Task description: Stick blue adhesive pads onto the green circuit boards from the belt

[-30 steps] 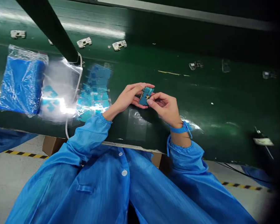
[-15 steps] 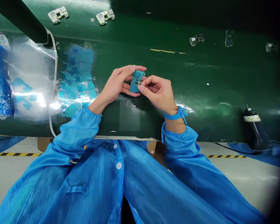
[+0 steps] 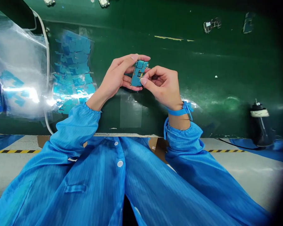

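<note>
A small circuit board (image 3: 137, 80) with a blue face, a cut-out and gold-coloured edges is held above the green table. My left hand (image 3: 119, 72) grips it from the left, thumb at its upper end and fingers behind and beneath. My right hand (image 3: 163, 84) is closed, with thumb and forefinger pinched at the board's lower right edge. Whether a thin film lies between those fingertips, I cannot tell. To the left of my hands, many blue cut film pieces (image 3: 74, 62) lie on clear sheets. A clear rectangular sheet (image 3: 130, 114) rests below the board.
More circuit boards (image 3: 211, 25) lie towards the back of the table (image 3: 179, 59). At the left are a plastic bag (image 3: 23, 62) and a white cable (image 3: 47, 56). A black power screwdriver (image 3: 261, 125) stands at the right front edge.
The camera's view has shifted, so the boards at the back sit higher or partly out of frame. Both hands keep nearly the same hold on the circuit board.
</note>
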Demonstrator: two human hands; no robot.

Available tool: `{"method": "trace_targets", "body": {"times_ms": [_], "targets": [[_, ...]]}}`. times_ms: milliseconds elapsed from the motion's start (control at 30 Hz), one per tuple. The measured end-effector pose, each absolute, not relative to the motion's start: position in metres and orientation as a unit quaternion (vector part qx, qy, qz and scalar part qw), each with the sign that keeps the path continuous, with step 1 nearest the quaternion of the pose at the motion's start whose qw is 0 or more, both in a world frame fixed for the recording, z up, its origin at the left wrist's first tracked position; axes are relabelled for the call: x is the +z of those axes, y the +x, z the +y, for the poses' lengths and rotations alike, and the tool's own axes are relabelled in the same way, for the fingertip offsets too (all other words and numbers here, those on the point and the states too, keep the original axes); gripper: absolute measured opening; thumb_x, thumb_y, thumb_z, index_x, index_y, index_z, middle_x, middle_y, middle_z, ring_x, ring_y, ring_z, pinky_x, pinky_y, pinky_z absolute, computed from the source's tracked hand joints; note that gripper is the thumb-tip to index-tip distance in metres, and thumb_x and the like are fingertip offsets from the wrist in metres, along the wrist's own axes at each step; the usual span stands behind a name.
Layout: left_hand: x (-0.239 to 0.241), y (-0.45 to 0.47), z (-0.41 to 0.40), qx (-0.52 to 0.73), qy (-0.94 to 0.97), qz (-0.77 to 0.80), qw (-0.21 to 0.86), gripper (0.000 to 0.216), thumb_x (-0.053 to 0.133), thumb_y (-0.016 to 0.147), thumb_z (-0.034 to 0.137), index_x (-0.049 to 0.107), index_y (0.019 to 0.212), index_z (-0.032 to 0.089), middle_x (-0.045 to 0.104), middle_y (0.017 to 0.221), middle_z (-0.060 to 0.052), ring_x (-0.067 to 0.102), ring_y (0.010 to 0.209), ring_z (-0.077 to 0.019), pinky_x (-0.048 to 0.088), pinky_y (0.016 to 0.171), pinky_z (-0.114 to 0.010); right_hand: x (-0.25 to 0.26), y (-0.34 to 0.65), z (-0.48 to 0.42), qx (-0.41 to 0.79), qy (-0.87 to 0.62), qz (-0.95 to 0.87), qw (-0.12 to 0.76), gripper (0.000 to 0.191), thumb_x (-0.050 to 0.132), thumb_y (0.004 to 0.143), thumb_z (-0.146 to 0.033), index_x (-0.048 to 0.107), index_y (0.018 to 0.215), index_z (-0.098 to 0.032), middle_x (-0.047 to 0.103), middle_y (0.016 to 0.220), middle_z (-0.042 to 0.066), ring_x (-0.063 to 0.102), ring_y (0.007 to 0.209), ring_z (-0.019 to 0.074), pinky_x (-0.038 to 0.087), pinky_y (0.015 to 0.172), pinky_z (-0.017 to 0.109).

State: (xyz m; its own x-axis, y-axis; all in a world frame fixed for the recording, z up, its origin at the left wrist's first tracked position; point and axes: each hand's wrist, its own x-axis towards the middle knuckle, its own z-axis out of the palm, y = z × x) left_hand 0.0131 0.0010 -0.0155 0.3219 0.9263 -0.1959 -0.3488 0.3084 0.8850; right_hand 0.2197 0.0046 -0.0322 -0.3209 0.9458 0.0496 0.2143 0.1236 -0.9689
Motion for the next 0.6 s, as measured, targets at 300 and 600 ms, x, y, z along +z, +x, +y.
{"method": "trace_targets", "body": {"times_ms": [300,600], "targets": [[-0.018,0.012,0.002,0.446,0.386,0.372,0.717,0.049,0.072,0.107,0.052,0.076,0.134,0.012,0.085,0.111,-0.008,0.085,0.083,-0.0277,0.076,0.069,-0.038,-0.035,0.22,0.006,0.499,-0.424,-0.648,0.389,0.066,0.089,0.081,-0.085,0.072,0.085,-0.021,0.067,0.088,0.004,0.068,0.091,0.018,0.066,0.083,0.033],[-0.029,0.011,0.009,0.44,0.388,0.354,0.728,0.065,0.085,0.091,0.063,0.077,0.132,0.015,0.086,0.113,-0.008,0.084,0.084,-0.0324,0.077,0.07,-0.044,-0.05,0.225,0.012,0.499,-0.39,-0.661,0.403,0.05,0.089,0.094,-0.067,0.073,0.088,-0.02,0.068,0.088,0.003,0.067,0.083,0.0138,0.064,0.075,0.027]]}}
